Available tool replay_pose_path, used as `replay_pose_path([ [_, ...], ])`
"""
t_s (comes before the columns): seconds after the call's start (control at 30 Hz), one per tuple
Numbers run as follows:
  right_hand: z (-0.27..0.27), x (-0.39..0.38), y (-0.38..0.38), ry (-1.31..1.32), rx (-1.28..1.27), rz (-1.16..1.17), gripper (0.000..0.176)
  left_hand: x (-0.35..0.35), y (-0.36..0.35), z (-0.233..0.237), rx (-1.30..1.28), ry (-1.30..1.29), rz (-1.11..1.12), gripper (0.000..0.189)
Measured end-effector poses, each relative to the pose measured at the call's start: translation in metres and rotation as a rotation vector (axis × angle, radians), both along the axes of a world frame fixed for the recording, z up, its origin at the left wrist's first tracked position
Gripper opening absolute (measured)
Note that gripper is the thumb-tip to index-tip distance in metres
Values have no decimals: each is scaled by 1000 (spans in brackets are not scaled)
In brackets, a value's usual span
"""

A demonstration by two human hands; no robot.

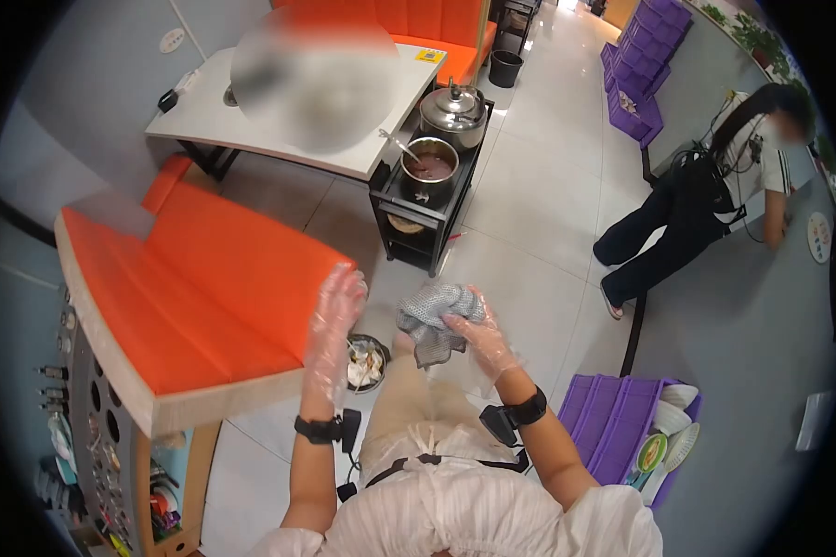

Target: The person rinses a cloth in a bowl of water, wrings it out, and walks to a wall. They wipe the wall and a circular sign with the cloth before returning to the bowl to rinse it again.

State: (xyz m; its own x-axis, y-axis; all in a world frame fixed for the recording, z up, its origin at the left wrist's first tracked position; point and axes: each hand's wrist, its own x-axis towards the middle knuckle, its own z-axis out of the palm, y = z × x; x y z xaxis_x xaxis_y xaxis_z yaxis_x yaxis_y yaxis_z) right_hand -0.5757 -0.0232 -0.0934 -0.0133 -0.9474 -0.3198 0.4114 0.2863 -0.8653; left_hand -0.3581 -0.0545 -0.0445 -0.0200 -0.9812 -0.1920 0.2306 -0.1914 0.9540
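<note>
A crumpled grey cleaning cloth (437, 316) hangs from my right hand (481, 332), whose gloved fingers are closed on one side of it. My left hand (337, 302), also in a clear plastic glove, is raised at the front corner of the orange bench seat (241, 278) and overlaps it in this view. Its fingers point forward and hold nothing. Below the hands, a small bin (367, 362) with white crumpled waste stands on the floor beside the bench.
Ahead stands a black trolley (416, 209) with a ladle in an open pot (430, 165) and a lidded pot (453, 111), next to a white table (195, 116). Purple crates (596, 418) with dishes are at the right. A person (687, 200) bends over the grey wall there.
</note>
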Motion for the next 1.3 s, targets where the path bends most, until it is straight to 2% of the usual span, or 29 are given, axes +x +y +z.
replay_pose_path([
  [0.13,-2,12,-108,-147,106,13,44,26,-130,-30,-188,128,-15,52],
  [0.23,-3,20,-211,-133,91,34,43,45,-250,-62,-168,96,67,51],
  [0.33,-30,34,-334,-81,24,0,45,71,-374,-99,37,215,217,48],
  [0.43,-22,60,-445,-133,307,-54,44,93,-463,-124,23,192,279,47],
  [0.47,-50,67,-482,-185,268,-84,42,100,-492,-124,113,169,309,49],
  [0.57,-80,92,-563,-154,147,-215,44,144,-585,-193,193,-24,233,52],
  [0.6,-99,88,-592,-44,256,-139,48,151,-600,-198,179,-17,197,58],
  [0.7,-164,85,-656,-16,333,-196,47,153,-667,-205,251,-149,150,64],
  [0.73,-119,88,-664,-84,409,-120,44,155,-683,-211,184,-181,120,65],
  [0.8,-125,93,-678,-98,381,-198,42,177,-716,-261,242,-413,70,62],
  [0.87,-131,92,-680,-132,371,-225,42,186,-732,-278,234,-744,-55,53],
  [0.97,-139,85,-678,-140,363,-190,44,174,-713,-301,22,-745,120,47],
  [1.03,-133,80,-669,-36,340,-148,46,164,-700,-283,51,-450,97,46],
  [1.07,-116,81,-665,-15,379,-160,51,148,-692,-265,94,-425,209,45],
  [1.1,-125,81,-655,-103,343,-184,52,135,-681,-247,142,-403,317,45],
  [1.2,-153,80,-614,-272,265,-283,53,118,-650,-216,331,-325,283,48],
  [1.23,-134,75,-597,-235,237,-275,38,113,-640,-210,309,-274,223,47],
  [1.3,-93,72,-569,-299,259,-332,36,114,-626,-194,282,-182,119,46],
])
